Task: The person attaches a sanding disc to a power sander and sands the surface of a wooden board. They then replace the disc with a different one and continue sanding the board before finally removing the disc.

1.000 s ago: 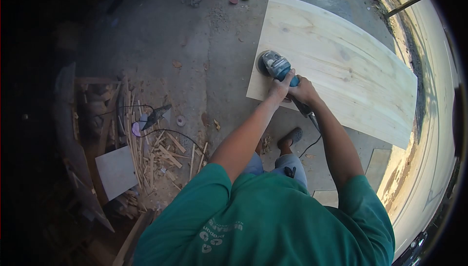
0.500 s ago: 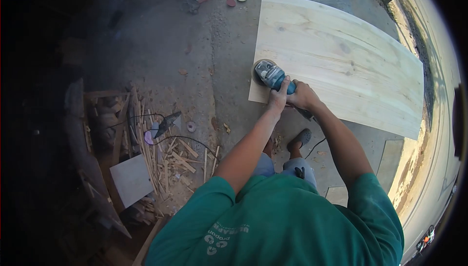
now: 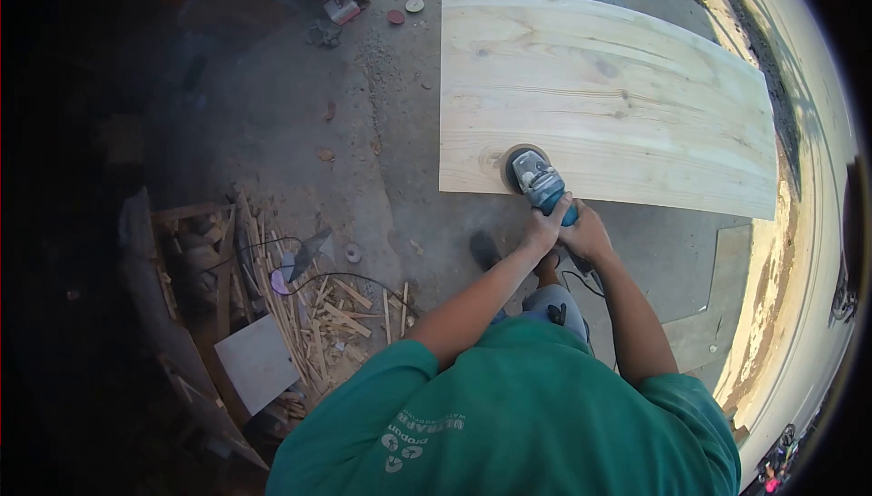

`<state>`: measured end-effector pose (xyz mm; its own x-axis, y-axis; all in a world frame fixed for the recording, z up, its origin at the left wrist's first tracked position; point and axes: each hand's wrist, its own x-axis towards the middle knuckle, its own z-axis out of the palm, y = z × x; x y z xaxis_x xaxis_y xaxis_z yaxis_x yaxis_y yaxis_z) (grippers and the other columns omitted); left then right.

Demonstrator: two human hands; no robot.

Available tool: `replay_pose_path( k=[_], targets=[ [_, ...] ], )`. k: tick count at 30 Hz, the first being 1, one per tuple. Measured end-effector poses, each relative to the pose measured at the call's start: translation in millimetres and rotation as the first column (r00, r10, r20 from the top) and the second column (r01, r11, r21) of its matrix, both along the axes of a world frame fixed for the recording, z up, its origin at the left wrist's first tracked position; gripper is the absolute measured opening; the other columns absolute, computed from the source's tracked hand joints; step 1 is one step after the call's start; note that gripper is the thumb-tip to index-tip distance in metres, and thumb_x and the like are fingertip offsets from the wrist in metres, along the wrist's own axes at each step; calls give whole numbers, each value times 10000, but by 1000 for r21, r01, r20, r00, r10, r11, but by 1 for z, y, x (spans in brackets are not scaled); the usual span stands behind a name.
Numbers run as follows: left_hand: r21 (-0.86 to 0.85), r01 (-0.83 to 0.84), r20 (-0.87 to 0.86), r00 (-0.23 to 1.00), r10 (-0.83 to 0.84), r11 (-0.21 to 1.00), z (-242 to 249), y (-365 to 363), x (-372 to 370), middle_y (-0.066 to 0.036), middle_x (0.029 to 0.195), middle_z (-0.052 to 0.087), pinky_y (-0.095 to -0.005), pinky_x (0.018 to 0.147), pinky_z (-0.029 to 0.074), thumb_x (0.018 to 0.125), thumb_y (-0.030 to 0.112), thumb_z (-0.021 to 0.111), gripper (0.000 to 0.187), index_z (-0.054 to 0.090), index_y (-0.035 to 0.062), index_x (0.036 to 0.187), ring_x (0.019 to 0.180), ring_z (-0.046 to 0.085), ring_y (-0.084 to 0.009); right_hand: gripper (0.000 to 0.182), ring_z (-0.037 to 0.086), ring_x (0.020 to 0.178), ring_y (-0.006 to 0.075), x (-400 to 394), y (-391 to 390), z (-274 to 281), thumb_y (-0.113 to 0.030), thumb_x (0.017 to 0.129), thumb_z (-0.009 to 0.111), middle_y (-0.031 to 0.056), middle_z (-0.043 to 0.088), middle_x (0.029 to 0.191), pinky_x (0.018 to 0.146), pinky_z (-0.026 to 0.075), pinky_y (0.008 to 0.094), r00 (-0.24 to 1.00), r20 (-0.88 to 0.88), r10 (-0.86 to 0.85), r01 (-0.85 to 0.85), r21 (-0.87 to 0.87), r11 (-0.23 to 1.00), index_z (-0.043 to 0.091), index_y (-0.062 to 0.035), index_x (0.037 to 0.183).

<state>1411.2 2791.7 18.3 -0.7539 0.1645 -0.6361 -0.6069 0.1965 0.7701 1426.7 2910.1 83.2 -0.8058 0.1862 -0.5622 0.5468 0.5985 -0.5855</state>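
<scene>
Presently, the left hand point(image 3: 548, 224) is closed around the blue body of the angle grinder point(image 3: 540, 180), its thumb lying along the top, and the right hand point(image 3: 589, 236) is closed about the rear part; most fingers are hidden below. Just ahead of the fingers, the grinder's round disc point(image 3: 510, 169) lies over the wooden panel point(image 3: 581, 87), close to its near edge, toward the left corner.

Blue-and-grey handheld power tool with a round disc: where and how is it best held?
Probably by its narrower blue rear body, from the person's side: that end points toward them, while the broad, round disc lies over the pale, flat wooden board.
</scene>
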Motion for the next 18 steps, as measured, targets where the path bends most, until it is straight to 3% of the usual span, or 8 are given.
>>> replay_pose_path(
  k=[3,5,6,8,10,13,16,18],
  targets=[
    [-56,129,-10,992,-129,990,0,9,-19,-116,890,695,-319,755,534,848,641,662,683,697,-10,1051,845,687,-208,661,692,966,412,2,4,-3,-503,708,721,287,701,946,834,519,488,987,14,-158,158,-31,987,626,60,1041],
    [-4,202,84,976,-201,979,-16,-4,-32,-96,860,693,-307,731,535,850,634,664,650,705,6,1013,803,684,-182,704,692,972,411,-7,-10,-3,-533,713,699,283,700,972,836,528,480,993,32,-110,111,-35,993,608,64,1076],
    [46,130,130,982,-135,990,7,-21,-36,-90,868,691,-293,696,536,846,632,670,632,701,15,979,784,676,-156,710,688,980,416,-14,-20,-7,-539,718,688,285,697,987,847,528,480,996,51,-66,68,-25,997,601,62,1087],
    [22,35,123,992,-38,999,18,-56,-35,-85,973,685,-304,794,526,849,630,673,662,676,5,1067,884,662,-147,725,676,1004,427,-20,-47,-11,-555,731,665,294,688,1026,876,524,482,997,75,31,-30,-9,1000,585,56,1115],
    [111,-169,34,985,166,979,2,-79,-16,-170,952,711,-331,649,576,817,681,670,758,696,-42,1043,829,716,-220,734,664,1015,444,-22,-69,-6,-555,731,666,309,678,1044,892,519,490,991,81,103,-103,-9,995,578,57,1127],
    [47,-235,0,972,235,971,-1,-83,10,-158,954,714,-336,737,551,827,684,660,753,697,-39,1034,865,708,-223,732,656,1004,463,-7,-73,0,-537,721,690,325,671,1035,885,515,506,987,82,135,-133,-22,991,583,70,1115],
    [-93,-50,30,998,53,994,-18,-48,34,-163,955,715,-356,822,528,828,698,647,777,690,-53,1020,905,702,-244,714,656,999,464,26,-39,0,-523,731,685,327,667,1042,866,513,515,996,85,42,-44,28,999,581,58,1132],
    [-38,66,57,996,-64,997,27,-13,40,-193,969,716,-379,870,514,824,712,632,800,686,-58,1031,958,698,-295,701,672,973,446,56,-10,-16,-499,733,701,311,679,1016,845,515,498,996,63,-61,56,79,995,588,41,1164]
  ],
)
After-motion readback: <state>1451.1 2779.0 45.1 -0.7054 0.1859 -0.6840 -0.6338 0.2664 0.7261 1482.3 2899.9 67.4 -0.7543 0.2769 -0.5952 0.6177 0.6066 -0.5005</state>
